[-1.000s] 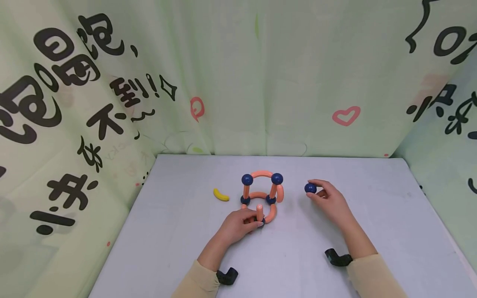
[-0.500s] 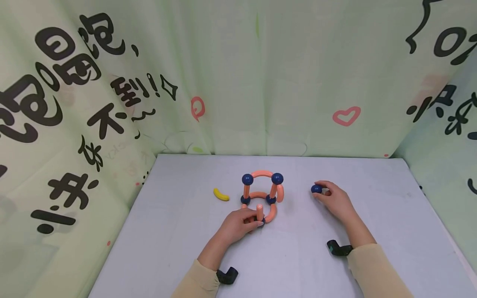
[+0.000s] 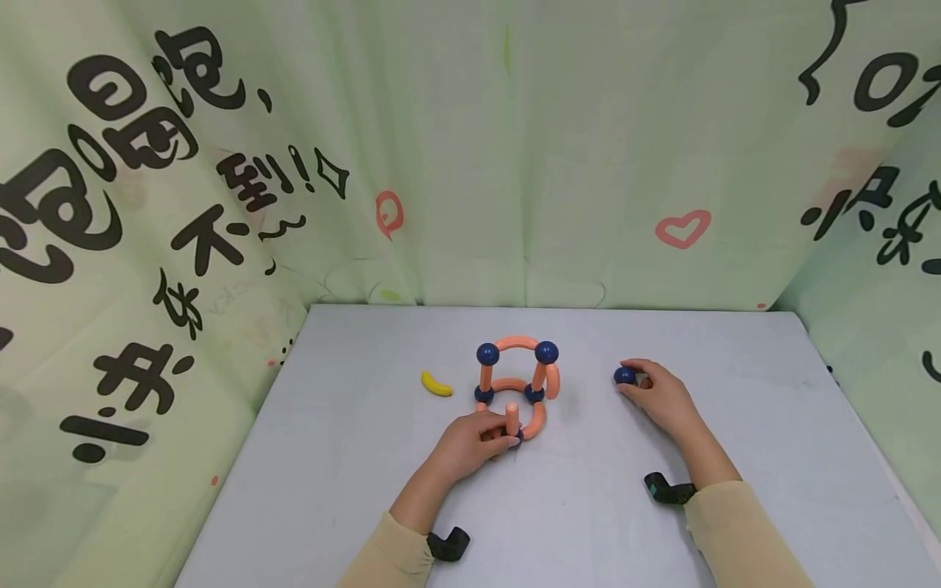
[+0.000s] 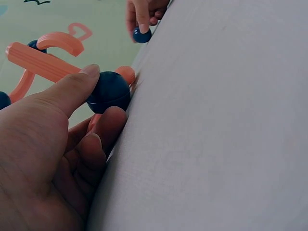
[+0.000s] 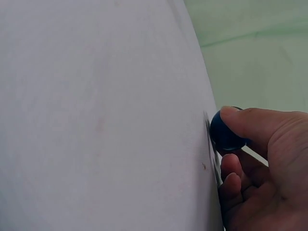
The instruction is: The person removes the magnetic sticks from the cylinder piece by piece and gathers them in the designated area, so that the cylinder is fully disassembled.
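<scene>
A frame of orange rods and dark blue balls stands near the middle of the table. My left hand pinches its nearest ball between thumb and fingers; an orange rod rises from that ball. To the right, my right hand pinches a separate dark blue ball between thumb and fingertips. The right wrist view shows this ball at or very close to the table surface; contact is hard to tell.
A small yellow curved piece, like a toy banana, lies left of the frame. The white table is backed by a pale green curtain with black lettering. Each wrist wears a black camera mount.
My right hand has moved slightly right with its blue ball, away from the frame, and then nearly stopped. The left hand and the frame stay put.
</scene>
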Action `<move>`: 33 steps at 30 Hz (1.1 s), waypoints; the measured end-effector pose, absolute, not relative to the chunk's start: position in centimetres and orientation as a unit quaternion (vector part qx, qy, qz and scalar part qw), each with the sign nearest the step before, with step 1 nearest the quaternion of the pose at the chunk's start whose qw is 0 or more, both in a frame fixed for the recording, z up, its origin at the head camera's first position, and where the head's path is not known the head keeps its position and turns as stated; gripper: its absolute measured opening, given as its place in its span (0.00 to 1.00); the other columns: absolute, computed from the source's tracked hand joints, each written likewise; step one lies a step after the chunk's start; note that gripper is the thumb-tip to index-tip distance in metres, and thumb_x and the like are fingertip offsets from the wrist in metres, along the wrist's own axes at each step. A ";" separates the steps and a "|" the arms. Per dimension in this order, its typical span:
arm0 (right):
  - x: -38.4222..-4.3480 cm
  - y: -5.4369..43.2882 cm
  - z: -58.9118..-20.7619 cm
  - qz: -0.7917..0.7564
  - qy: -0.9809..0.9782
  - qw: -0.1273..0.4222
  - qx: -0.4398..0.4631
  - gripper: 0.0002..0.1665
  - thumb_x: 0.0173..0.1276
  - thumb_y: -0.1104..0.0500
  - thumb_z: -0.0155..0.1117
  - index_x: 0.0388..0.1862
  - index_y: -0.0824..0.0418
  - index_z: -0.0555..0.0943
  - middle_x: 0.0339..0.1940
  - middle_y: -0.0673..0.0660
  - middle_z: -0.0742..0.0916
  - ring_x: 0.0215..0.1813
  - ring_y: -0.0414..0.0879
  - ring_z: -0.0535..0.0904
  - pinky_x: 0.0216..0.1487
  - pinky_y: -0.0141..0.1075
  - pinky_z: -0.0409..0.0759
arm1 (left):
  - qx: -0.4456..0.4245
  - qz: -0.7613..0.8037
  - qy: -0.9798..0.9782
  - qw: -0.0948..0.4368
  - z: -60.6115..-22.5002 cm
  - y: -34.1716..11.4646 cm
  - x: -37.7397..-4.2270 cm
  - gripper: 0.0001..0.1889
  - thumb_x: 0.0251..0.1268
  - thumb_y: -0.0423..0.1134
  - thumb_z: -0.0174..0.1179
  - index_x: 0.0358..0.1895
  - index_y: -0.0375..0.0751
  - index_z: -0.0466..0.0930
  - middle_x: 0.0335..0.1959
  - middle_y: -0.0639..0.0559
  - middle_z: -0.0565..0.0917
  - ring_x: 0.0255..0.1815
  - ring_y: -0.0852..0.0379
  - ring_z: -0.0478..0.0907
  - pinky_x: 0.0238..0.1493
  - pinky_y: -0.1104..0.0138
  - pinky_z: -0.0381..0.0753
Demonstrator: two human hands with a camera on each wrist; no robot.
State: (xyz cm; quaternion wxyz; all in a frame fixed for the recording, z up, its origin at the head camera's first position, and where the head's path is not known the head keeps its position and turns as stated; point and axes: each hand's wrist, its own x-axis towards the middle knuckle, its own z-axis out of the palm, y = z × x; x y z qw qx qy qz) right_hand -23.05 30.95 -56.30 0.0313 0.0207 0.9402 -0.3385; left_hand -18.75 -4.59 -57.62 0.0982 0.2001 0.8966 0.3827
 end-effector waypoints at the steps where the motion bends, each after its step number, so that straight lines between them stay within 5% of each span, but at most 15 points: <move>1: -23.0 30.9 -56.3 -0.338 0.940 0.030 0.020 0.31 0.70 0.50 0.65 0.68 0.60 0.71 0.36 0.58 0.77 0.36 0.50 0.70 0.34 0.38 0.66 | 0.200 0.382 0.897 0.099 -57.6 -4.6 -18.7 0.08 0.64 0.57 0.63 0.43 0.66 0.83 0.24 0.65 0.74 0.27 0.66 0.69 0.29 0.73 0.68; 25: -22.9 30.7 -55.7 -0.334 0.942 0.042 0.006 0.34 0.70 0.52 0.65 0.71 0.60 0.69 0.44 0.62 0.78 0.41 0.52 0.70 0.37 0.38 0.66 | 0.201 0.384 0.896 0.098 -57.4 -4.6 -18.7 0.09 0.64 0.57 0.63 0.45 0.65 0.83 0.23 0.65 0.74 0.27 0.66 0.69 0.29 0.73 0.68; 33: -22.8 30.8 -55.6 -0.340 0.940 0.038 0.011 0.36 0.71 0.47 0.63 0.72 0.59 0.67 0.61 0.64 0.77 0.46 0.52 0.72 0.38 0.36 0.71 | 0.204 0.377 0.898 0.098 -57.3 -4.6 -18.7 0.08 0.64 0.56 0.64 0.43 0.64 0.83 0.22 0.65 0.73 0.26 0.67 0.68 0.28 0.73 0.67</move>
